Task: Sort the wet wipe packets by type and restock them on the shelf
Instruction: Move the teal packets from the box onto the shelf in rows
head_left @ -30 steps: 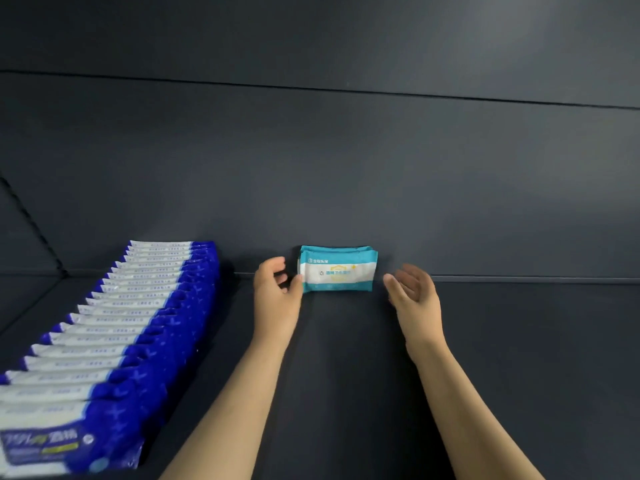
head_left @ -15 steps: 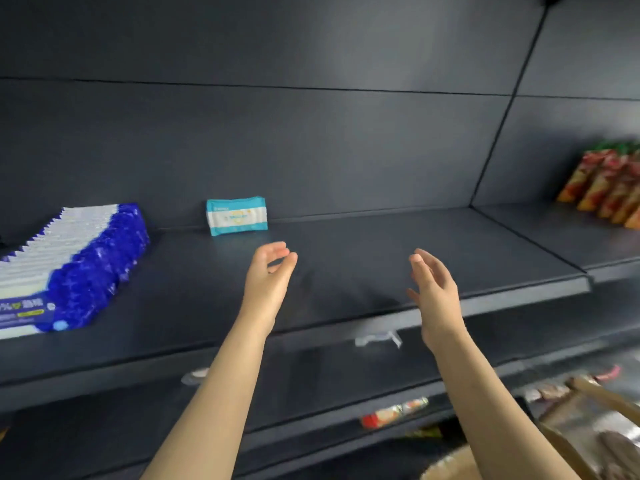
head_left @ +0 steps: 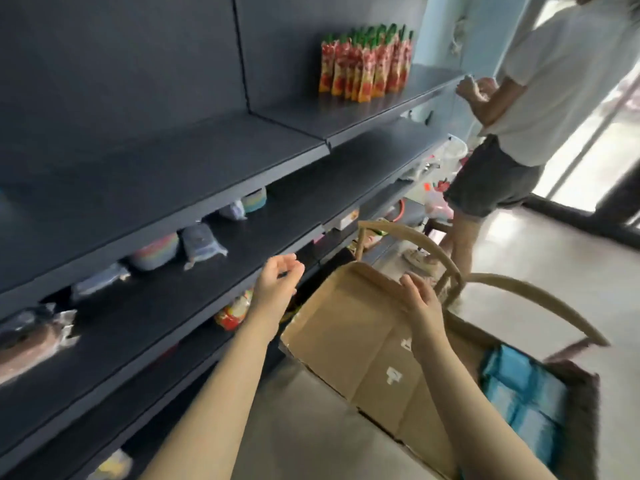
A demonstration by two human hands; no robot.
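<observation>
Empty-handed, both hands hang loosely open: the left hand (head_left: pixel 278 284) hovers before the dark shelf (head_left: pixel 194 157), and the right hand (head_left: pixel 419 299) hovers over the flap of a cardboard box (head_left: pixel 346 341). Blue wet wipe packets (head_left: pixel 523 393) lie stacked just past the flap at lower right, beside a wooden chair (head_left: pixel 519 285). Red snack pouches (head_left: pixel 367 64) stand farther along the shelf, near a second person (head_left: pixel 554 81).

dark grey shelving (head_left: pixel 173 161) on the left, pale glossy floor (head_left: pixel 554 258), light-blue wall (head_left: pixel 446 15), bright glazed doorway (head_left: pixel 609 143) far right
</observation>
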